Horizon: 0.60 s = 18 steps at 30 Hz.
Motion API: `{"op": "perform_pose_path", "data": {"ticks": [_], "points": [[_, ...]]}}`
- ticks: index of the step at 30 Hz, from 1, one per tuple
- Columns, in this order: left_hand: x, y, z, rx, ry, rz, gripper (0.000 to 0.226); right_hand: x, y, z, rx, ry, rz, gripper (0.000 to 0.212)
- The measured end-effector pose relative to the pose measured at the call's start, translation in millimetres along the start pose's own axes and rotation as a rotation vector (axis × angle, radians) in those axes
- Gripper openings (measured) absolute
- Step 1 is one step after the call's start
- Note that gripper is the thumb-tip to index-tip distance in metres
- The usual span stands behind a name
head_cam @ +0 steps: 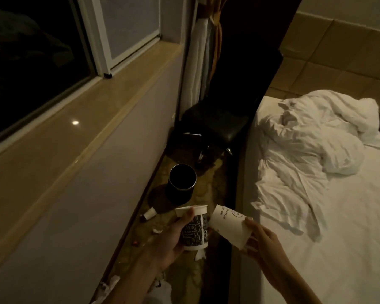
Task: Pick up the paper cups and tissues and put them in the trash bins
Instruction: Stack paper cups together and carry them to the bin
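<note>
My left hand (pixel 171 235) is nearest, its fingers curled round a black patterned paper cup (pixel 195 229), thumb by the dented white rim. Just beside it my right hand (pixel 262 242) has its fingers pinched on the flattened end of a white paper cup (pixel 227 224), tilted toward the first. I cannot see into either cup. Both are in the air above the floor strip between the wall and the bed (pixel 338 249). Beyond them a dark round trash bin (pixel 182 178) stands upright on the floor; its inside is black and I cannot tell what it holds. Tissues (pixel 110 284) lie on the floor by my left forearm, partly cut off, and a scrap (pixel 200 255) shows under the cups.
</note>
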<state>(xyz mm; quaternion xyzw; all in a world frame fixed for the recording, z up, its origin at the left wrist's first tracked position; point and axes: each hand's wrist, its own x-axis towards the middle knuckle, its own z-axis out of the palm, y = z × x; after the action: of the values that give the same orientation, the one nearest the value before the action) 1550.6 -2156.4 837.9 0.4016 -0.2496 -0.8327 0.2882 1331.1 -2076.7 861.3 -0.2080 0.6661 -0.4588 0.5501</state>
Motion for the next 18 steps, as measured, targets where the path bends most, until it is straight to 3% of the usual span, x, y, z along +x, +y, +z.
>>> {"op": "perform_pose_path", "data": {"ticks": [3, 8, 12, 18], "points": [[39, 37, -18, 0.008, -0.001, -0.009, 0.052, 50, -27, 28, -0.047, -0.028, 0.047, 0.039], [109, 92, -41, 0.012, -0.005, -0.034, 0.102, 120, -70, 64, -0.047, -0.038, 0.069, 0.042], [154, 130, -44, 0.038, -0.049, -0.025, 0.103, 164, -96, 77, -0.046, -0.039, 0.080, 0.044], [213, 160, -32, 0.017, 0.020, -0.020, 0.101, 239, -121, 69, -0.025, -0.084, 0.124, 0.050]]}}
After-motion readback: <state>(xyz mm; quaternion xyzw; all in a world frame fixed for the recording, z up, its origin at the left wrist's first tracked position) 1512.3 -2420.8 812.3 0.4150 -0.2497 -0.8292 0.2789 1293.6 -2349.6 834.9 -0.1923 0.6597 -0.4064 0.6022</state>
